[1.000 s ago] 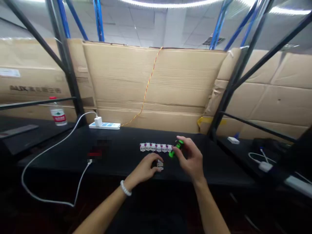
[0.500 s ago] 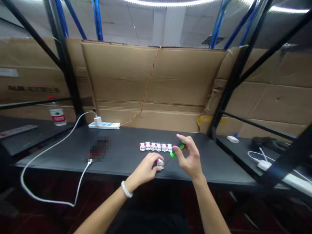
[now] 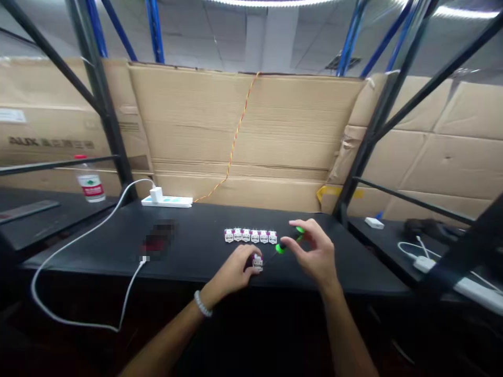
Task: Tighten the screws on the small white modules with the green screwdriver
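My left hand rests on the black table near its front edge, fingers curled round a small white and magenta part. My right hand pinches a green and black screwdriver, whose tip slants down left toward that part. A row of several similar white and magenta parts lies just behind both hands.
A white power strip with a plugged charger and a long white cable sits at the back left. A water bottle stands on the left shelf. Cardboard walls the back. Black frame posts rise right, beside white adapters.
My right hand has tilted the screwdriver lower, with its tip nearer the part under my left hand. The left hand has stayed put.
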Demonstrator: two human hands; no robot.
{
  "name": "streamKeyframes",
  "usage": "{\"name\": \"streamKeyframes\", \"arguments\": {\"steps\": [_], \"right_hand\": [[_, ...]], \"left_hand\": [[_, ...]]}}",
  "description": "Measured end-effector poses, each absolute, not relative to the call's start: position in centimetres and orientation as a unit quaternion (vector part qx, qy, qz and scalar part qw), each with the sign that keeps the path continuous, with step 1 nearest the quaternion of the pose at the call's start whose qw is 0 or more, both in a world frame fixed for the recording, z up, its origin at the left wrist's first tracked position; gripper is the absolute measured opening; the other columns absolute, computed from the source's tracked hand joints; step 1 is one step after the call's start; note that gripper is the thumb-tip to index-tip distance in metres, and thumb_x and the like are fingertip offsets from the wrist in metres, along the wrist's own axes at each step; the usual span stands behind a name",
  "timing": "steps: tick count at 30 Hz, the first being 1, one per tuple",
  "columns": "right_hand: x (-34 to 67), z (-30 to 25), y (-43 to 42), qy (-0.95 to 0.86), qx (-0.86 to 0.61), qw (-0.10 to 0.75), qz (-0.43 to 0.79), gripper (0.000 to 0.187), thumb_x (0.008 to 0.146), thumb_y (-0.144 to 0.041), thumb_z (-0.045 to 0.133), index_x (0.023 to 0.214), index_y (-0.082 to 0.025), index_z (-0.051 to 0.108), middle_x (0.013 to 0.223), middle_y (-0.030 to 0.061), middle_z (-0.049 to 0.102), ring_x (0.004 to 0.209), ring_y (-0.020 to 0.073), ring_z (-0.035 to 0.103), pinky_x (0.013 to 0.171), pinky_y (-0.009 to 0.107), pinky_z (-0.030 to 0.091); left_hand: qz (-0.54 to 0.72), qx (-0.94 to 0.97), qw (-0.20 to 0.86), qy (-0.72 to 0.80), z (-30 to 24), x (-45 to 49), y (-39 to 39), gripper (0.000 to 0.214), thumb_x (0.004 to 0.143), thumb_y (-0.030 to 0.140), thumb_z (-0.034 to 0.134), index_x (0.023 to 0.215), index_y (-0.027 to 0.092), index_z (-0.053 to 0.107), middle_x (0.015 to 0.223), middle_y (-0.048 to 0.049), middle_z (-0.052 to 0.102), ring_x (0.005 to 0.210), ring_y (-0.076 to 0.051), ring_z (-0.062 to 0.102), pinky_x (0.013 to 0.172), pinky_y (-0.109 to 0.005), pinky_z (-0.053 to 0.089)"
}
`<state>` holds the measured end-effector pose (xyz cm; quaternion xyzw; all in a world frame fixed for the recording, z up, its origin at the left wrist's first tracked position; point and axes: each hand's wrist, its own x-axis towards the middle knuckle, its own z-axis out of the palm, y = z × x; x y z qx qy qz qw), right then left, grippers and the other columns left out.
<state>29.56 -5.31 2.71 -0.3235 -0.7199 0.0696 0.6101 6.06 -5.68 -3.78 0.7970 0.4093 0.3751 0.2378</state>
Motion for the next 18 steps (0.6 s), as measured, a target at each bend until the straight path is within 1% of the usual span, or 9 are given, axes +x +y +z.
{"name": "streamKeyframes", "arguments": {"steps": [2,3,5,6,8,10,13,16,18], "right_hand": [[29.5,2.8,-5.2,-0.711,-0.346,0.612,0.023,0.027,0.091,-0.039,0.083,0.113,-0.025,0.076,0.091,0.0019,0.066,0.075,0.0173,0.064,0.071,0.032,0.060],[29.5,2.9,-5.2,-0.714,-0.347,0.607,0.025,0.029,0.094,-0.039,0.079,0.118,-0.025,0.075,0.096,0.0037,0.069,0.079,0.0188,0.067,0.073,0.033,0.060],[29.5,2.9,-5.3,-0.734,-0.326,0.591,0.079,0.036,0.103,-0.039,0.065,0.136,-0.025,0.067,0.116,0.0092,0.073,0.098,0.0232,0.074,0.084,0.037,0.063],[29.5,2.8,-5.4,-0.743,-0.310,0.581,0.119,0.040,0.107,-0.038,0.058,0.145,-0.026,0.062,0.128,0.0111,0.072,0.106,0.0245,0.075,0.091,0.040,0.064],[29.5,2.7,-5.5,-0.746,-0.284,0.572,0.188,0.044,0.110,-0.036,0.051,0.153,-0.028,0.054,0.137,0.0116,0.070,0.112,0.0245,0.076,0.097,0.043,0.064],[29.3,2.5,-5.5,-0.737,-0.282,0.584,0.193,0.040,0.107,-0.036,0.058,0.147,-0.029,0.060,0.126,0.0091,0.074,0.103,0.0227,0.077,0.093,0.041,0.065],[28.8,2.4,-5.3,-0.726,-0.309,0.605,0.103,0.034,0.099,-0.036,0.073,0.132,-0.028,0.070,0.102,0.0040,0.072,0.086,0.0193,0.071,0.080,0.034,0.063],[28.3,2.4,-5.0,-0.728,-0.321,0.605,0.027,0.042,0.097,-0.035,0.075,0.138,-0.029,0.069,0.092,0.0014,0.066,0.077,0.0174,0.065,0.072,0.032,0.060],[28.1,2.4,-5.0,-0.728,-0.312,0.610,0.017,0.043,0.100,-0.035,0.072,0.142,-0.029,0.067,0.095,0.0030,0.067,0.079,0.0187,0.067,0.074,0.034,0.061]], "left_hand": [[0.375,0.798,0.239,0.407,-3.8,6.0,-5.7,0.031,0.085,0.008,0.072,0.113,0.021,0.067,0.118,-0.0080,0.071,0.115,-0.028,0.064,0.108,-0.042,0.050],[0.376,0.798,0.239,0.406,-3.8,6.0,-5.6,0.031,0.085,0.008,0.072,0.113,0.022,0.067,0.118,-0.0080,0.071,0.115,-0.027,0.064,0.108,-0.043,0.050],[0.379,0.798,0.239,0.403,-3.9,6.0,-5.6,0.031,0.085,0.008,0.072,0.113,0.021,0.067,0.118,-0.0083,0.071,0.114,-0.027,0.064,0.108,-0.043,0.050],[0.380,0.798,0.239,0.403,-3.9,6.0,-5.6,0.030,0.085,0.008,0.072,0.112,0.021,0.067,0.118,-0.0084,0.072,0.114,-0.027,0.064,0.108,-0.043,0.050],[0.380,0.797,0.237,0.405,-3.9,6.0,-5.6,0.030,0.085,0.008,0.072,0.112,0.021,0.068,0.117,-0.0085,0.072,0.114,-0.027,0.064,0.108,-0.043,0.050],[0.376,0.798,0.236,0.408,-3.8,6.0,-5.6,0.029,0.086,0.008,0.072,0.112,0.021,0.068,0.117,-0.0083,0.072,0.114,-0.027,0.064,0.108,-0.043,0.050],[0.372,0.800,0.236,0.407,-3.8,6.0,-5.6,0.031,0.086,0.007,0.072,0.113,0.021,0.068,0.118,-0.0083,0.071,0.115,-0.027,0.063,0.108,-0.042,0.049],[0.376,0.802,0.235,0.401,-3.9,6.0,-5.6,0.031,0.086,0.007,0.072,0.112,0.021,0.068,0.118,-0.0079,0.071,0.114,-0.027,0.063,0.107,-0.041,0.049],[0.379,0.802,0.233,0.399,-3.9,6.0,-5.5,0.030,0.085,0.007,0.072,0.112,0.021,0.068,0.116,-0.0077,0.072,0.113,-0.026,0.064,0.106,-0.041,0.049]]}}
